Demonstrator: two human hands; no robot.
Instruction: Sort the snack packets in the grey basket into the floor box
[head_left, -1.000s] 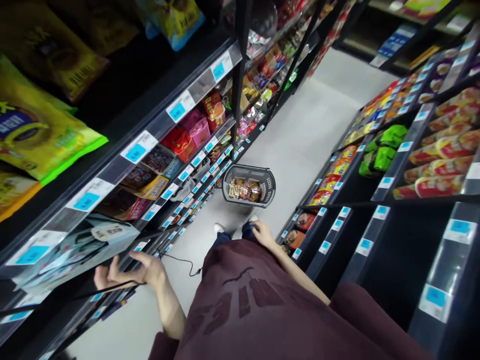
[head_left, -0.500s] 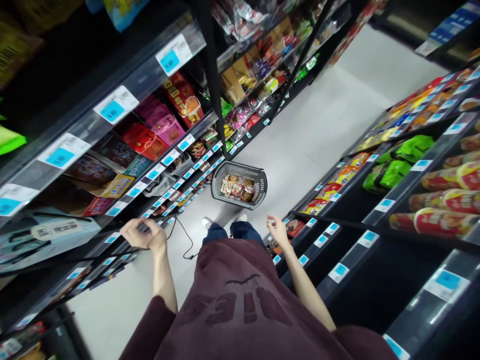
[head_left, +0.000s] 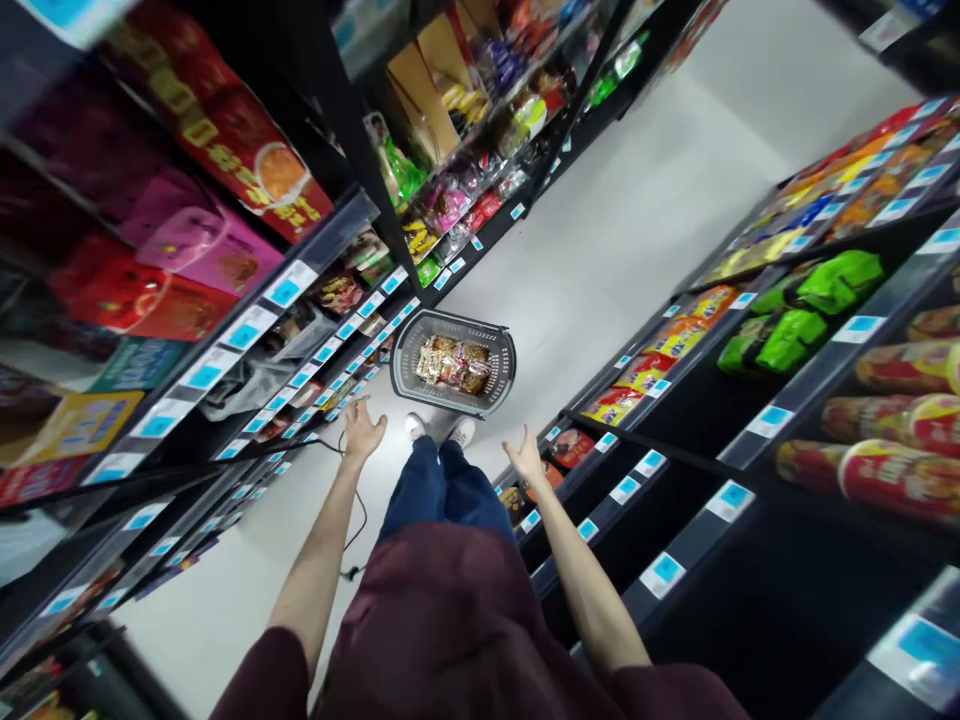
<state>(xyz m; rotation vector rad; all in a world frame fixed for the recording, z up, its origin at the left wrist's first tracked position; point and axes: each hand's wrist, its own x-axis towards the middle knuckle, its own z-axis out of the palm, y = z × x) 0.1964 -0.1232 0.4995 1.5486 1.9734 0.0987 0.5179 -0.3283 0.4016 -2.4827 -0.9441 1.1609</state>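
Observation:
On the floor just beyond my shoes stands a grey shopping basket (head_left: 501,372), with several packaged snacks (head_left: 453,364) lying inside it. My left hand (head_left: 363,432) hangs in the air to the left of my legs, fingers apart and holding nothing. It is nearest to the lower left shelves, short of the basket. On the other side, my right hand (head_left: 525,458) is also empty, its thumb and fingers spread. Boxed goods on the low right shelf (head_left: 573,448) lie close beside it. Neither hand touches the basket.
Shelves with price tags line both sides of the aisle. Red and pink gift boxes (head_left: 217,240) fill the left one. Green packages (head_left: 795,310) and red-and-yellow tubs (head_left: 900,455) stand on the right. A black cable (head_left: 364,512) lies on the floor (head_left: 600,230) by my left side.
Both arms have reached forward and down, toward the basket. My left hand has uncurled and come closer to my legs. My right hand's fingers have spread. The view has come lower and nearer the shelves.

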